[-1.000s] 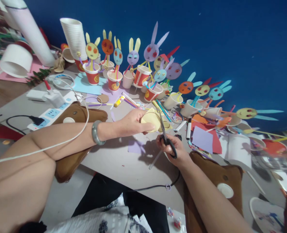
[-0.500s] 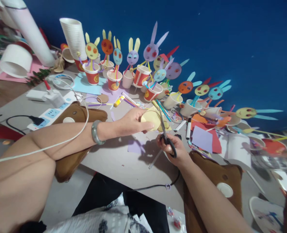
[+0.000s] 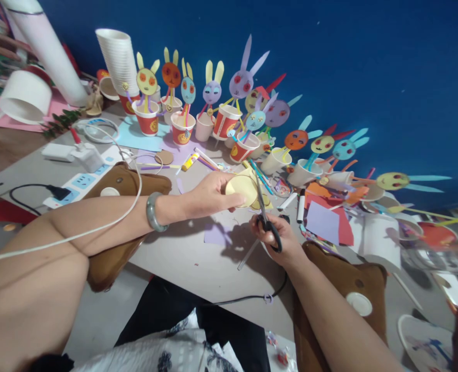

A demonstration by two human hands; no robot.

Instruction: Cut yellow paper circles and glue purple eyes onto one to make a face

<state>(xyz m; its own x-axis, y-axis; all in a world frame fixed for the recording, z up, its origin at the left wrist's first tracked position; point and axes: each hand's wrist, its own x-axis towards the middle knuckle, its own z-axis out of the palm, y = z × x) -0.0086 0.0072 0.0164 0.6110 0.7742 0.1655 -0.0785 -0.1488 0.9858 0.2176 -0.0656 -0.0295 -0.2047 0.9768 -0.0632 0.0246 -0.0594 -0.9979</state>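
Left hand [image 3: 213, 196]: thumb and fingers pinched on the yellow disc [image 3: 238, 190], centre of frame!
Right hand [image 3: 285, 240]: curled round black-handled scissors [image 3: 266, 223], just right of centre.
Blades: right at the disc's edge!

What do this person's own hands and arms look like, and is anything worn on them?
Two bare human hands, ungloved. The left hand has a thick, rounded grey-green bangle at its wrist; the right hand has no wristwear. No sleeve shows on either forearm.
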